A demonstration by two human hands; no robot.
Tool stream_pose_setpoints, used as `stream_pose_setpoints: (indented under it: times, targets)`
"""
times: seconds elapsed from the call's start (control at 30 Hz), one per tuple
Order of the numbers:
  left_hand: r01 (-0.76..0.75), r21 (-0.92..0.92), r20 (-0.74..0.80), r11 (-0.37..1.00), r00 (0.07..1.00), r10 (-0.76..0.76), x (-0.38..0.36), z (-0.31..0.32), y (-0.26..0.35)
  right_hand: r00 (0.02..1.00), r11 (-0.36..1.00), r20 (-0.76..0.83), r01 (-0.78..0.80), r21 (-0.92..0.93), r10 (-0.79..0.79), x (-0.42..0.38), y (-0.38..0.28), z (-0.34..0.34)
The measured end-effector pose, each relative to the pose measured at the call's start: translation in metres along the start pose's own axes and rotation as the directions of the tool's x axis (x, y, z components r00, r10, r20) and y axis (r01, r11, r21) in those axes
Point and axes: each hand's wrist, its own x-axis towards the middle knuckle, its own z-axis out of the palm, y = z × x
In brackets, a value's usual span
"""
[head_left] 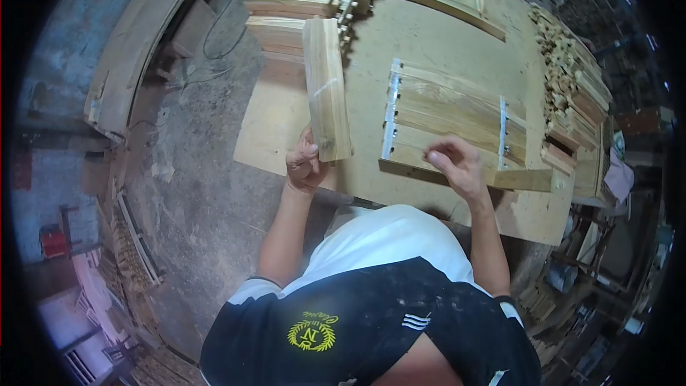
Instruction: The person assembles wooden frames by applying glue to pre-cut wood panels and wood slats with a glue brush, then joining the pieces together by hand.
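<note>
On plank holder's shirt, yellow "N"

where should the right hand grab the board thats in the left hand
Probably its right long edge, midway up, coming from the right: the board is long and narrow, the left hand holds it low on its left, and the right edge faces the right hand.

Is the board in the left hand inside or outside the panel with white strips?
Outside: the left hand holds the board, and tabletop shows between board and panel.
</note>
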Motion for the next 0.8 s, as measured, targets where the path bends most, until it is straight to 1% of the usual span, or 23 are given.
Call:
stream_pose_setpoints:
  times: [0.07, 0.1, 0.17, 0.27, 0.37, 0.4, 0.43, 0.47, 0.5, 0.53, 0.63, 0.7, 0.73, 0.8]
  targets:
    - [0.069, -0.059, -0.007, 0.996, 0.998, -0.07, -0.002, 0.013, -0.017, 0.994, 0.987, 0.108, -0.031, 0.158, 0.014, 0.023, -0.015, 0.011]
    - [0.108, -0.081, 0.039, 0.991, 0.994, -0.105, 0.001, 0.02, -0.022, 0.987, 0.969, 0.16, -0.064, 0.24, 0.026, 0.034, -0.023, 0.017]
    - [0.189, -0.125, 0.123, 0.974, 0.977, -0.173, 0.005, 0.029, -0.033, 0.984, 0.891, 0.114, -0.169, 0.421, 0.133, 0.054, -0.03, 0.03]
    - [0.293, 0.016, 0.211, 0.956, 0.934, -0.289, 0.01, 0.008, -0.047, 0.986, 0.889, 0.15, -0.136, 0.437, 0.077, 0.076, -0.02, 0.031]
    - [0.377, 0.254, 0.005, 0.891, 0.92, -0.391, 0.023, 0.014, -0.044, 0.994, 0.938, 0.084, -0.096, 0.332, 0.072, 0.088, -0.015, 0.023]
    - [0.402, 0.373, -0.05, 0.836, 0.909, -0.415, 0.031, -0.003, -0.046, 0.999, 0.967, 0.024, 0.016, 0.255, -0.023, 0.09, -0.005, 0.019]
    - [0.329, 0.513, -0.15, 0.793, 0.944, -0.294, 0.037, -0.004, -0.046, 0.997, 0.982, -0.024, 0.08, 0.172, -0.077, 0.089, 0.004, 0.015]
    - [0.268, 0.645, -0.227, 0.716, 0.961, -0.155, 0.043, -0.003, -0.045, 0.989, 0.986, -0.066, 0.14, 0.085, -0.135, 0.088, 0.012, 0.012]
    - [0.222, 0.762, -0.277, 0.609, 0.961, -0.004, 0.048, -0.001, -0.042, 0.975, 0.981, -0.102, 0.196, -0.005, -0.195, 0.086, 0.017, 0.009]
    - [0.193, 0.77, -0.233, 0.609, 0.972, -0.014, 0.053, 0.002, -0.038, 0.979, 0.984, -0.094, 0.18, 0.002, -0.179, 0.084, 0.02, 0.007]
    - [0.095, 0.8, -0.111, 0.592, 0.994, -0.01, 0.067, 0.018, -0.027, 0.981, 0.962, -0.079, 0.158, -0.221, -0.179, 0.077, 0.029, 0.01]
    - [0.022, 0.832, -0.036, 0.555, 0.999, 0.015, 0.082, 0.037, -0.033, 0.975, 0.954, -0.074, 0.186, -0.236, -0.209, 0.07, 0.028, 0.011]
    - [-0.054, 0.821, 0.017, 0.568, 0.997, 0.071, 0.087, 0.047, -0.039, 0.972, 0.949, -0.071, 0.201, -0.244, -0.224, 0.067, 0.026, 0.013]
    - [-0.195, 0.787, 0.113, 0.585, 0.978, 0.173, 0.098, 0.069, -0.055, 0.935, 0.875, -0.023, 0.322, -0.362, -0.354, 0.057, 0.018, 0.017]
